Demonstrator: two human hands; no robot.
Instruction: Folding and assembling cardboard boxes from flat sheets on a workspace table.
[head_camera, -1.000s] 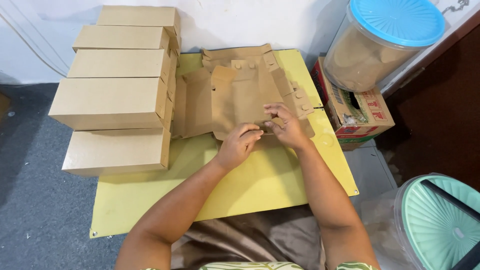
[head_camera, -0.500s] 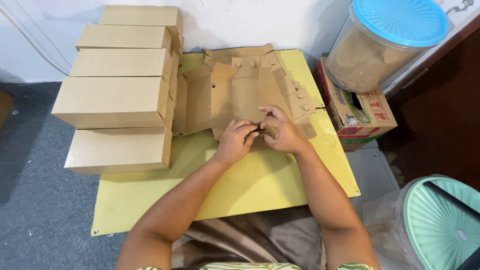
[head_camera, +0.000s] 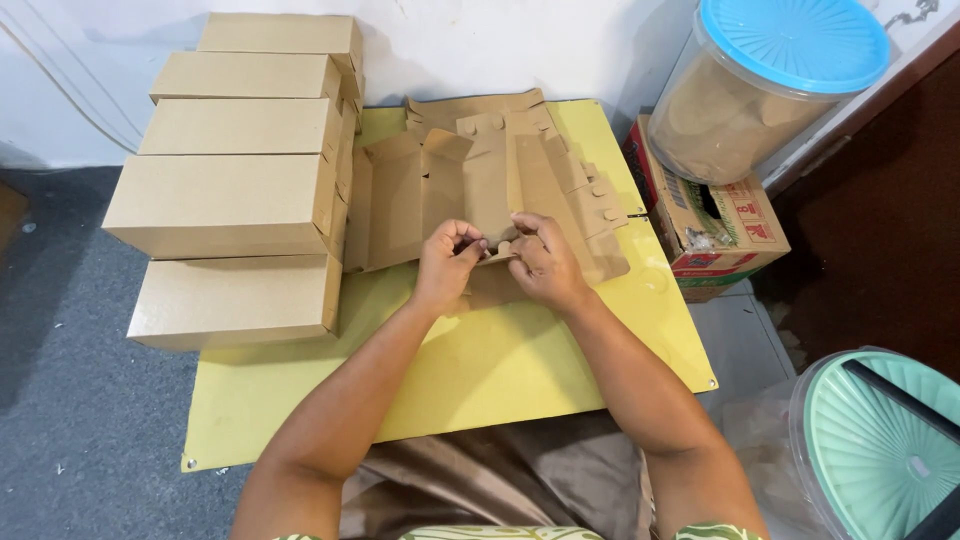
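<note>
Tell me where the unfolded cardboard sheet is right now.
In the head view the unfolded cardboard sheet lies on the far half of the yellow board, just right of the stacked boxes, its near edge pinched by the left hand and right hand.

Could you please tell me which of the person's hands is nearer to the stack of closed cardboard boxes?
Left. The left hand grips the flat cardboard blank just right of the stack of closed cardboard boxes; the right hand sits farther right.

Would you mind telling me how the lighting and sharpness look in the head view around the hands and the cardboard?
Head view: soft, even light, no glare; the left hand and right hand look sharp on the flat cardboard box blank; the stacked folded boxes cast a soft shadow on the white wall; the far right floor is dim.
</note>
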